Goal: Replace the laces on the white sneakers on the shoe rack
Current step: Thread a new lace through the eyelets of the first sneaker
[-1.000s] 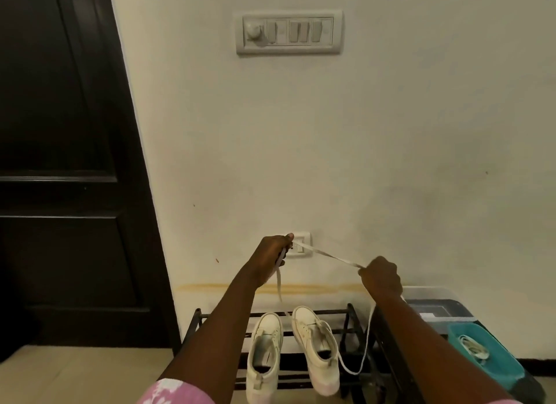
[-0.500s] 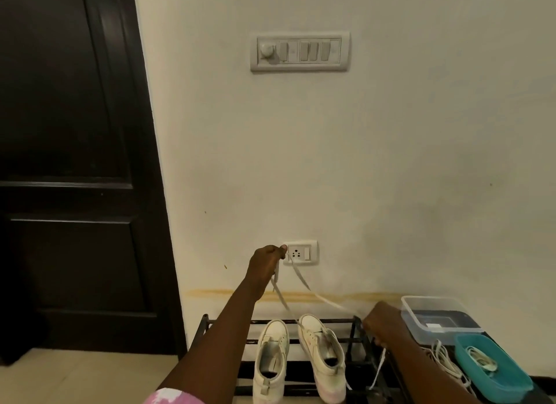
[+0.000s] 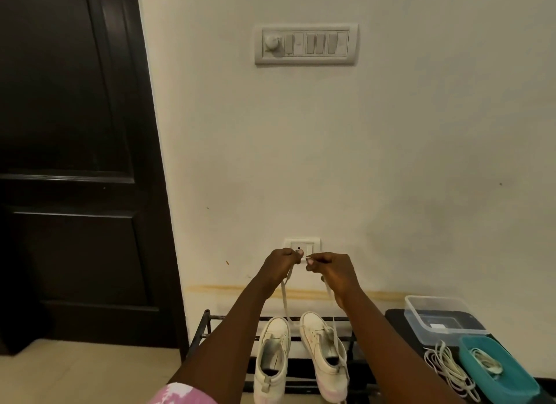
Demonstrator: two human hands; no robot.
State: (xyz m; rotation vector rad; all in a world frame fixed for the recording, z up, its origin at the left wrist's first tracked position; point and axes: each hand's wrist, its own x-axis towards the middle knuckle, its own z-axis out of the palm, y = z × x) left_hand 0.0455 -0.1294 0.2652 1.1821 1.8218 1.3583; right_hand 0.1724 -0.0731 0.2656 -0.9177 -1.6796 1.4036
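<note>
White lace [image 3: 284, 298] stretched between my left hand [image 3: 279, 265] and right hand [image 3: 329, 271], fingers of both pinching it, strands hanging toward the white sneakers [image 3: 323, 352] standing mid shoe rack [image 3: 210, 335], toes at its back rail.

No readable text, labels or numbers anywhere.

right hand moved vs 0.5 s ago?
Yes. Against the wall socket, the right hand went up and left; it is now just below it, beside the left hand, both pinching the lace.
</note>
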